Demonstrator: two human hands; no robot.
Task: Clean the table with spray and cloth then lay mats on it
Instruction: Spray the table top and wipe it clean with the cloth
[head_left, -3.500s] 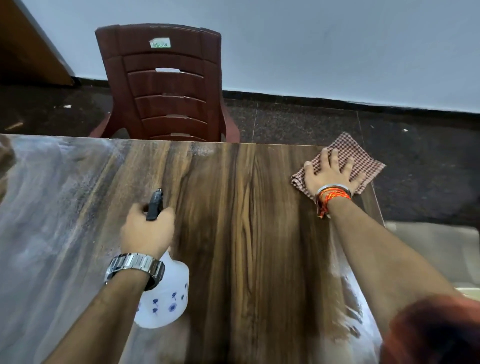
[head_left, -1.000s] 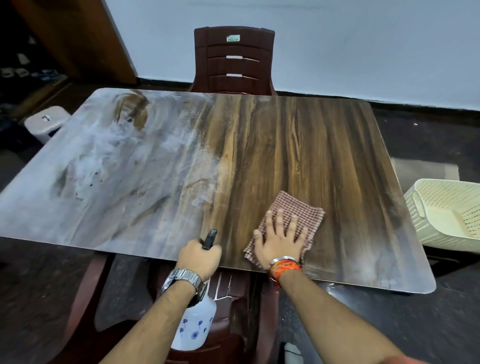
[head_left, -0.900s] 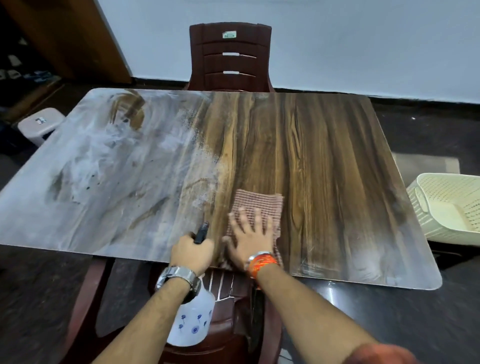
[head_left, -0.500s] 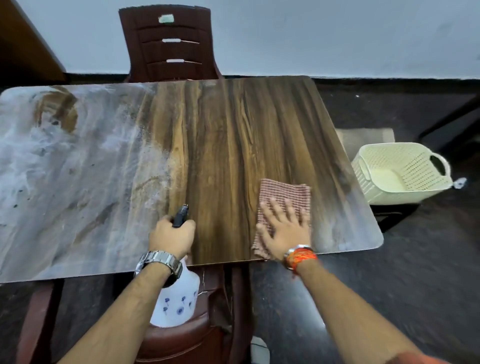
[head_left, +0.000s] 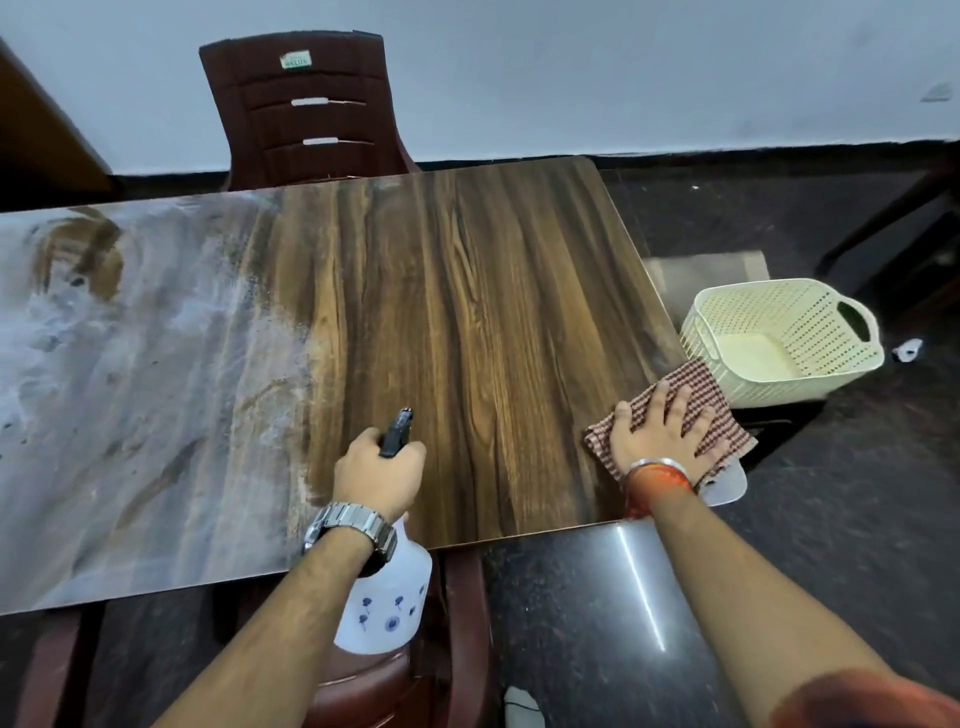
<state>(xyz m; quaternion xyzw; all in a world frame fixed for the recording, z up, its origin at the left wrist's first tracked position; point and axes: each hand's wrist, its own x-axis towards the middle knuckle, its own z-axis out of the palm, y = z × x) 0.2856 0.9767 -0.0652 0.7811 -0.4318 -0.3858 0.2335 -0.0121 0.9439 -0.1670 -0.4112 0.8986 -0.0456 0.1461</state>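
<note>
The wooden table has a dusty white film over its left half; its right half shows dark wood grain. My left hand is shut on a white spray bottle with blue flowers, held over the table's near edge, its black nozzle pointing away from me. My right hand lies flat with fingers spread on a red-and-white checked cloth, pressing it onto the table's near right corner. Part of the cloth hangs past the right edge.
A dark red plastic chair stands at the far side, and another chair sits below the near edge under the bottle. A cream perforated basket rests on the dark floor right of the table. A white wall runs behind.
My right hand has slid the cloth rightward along the near edge to the table's right corner. The left hand still holds the bottle at the near edge.
</note>
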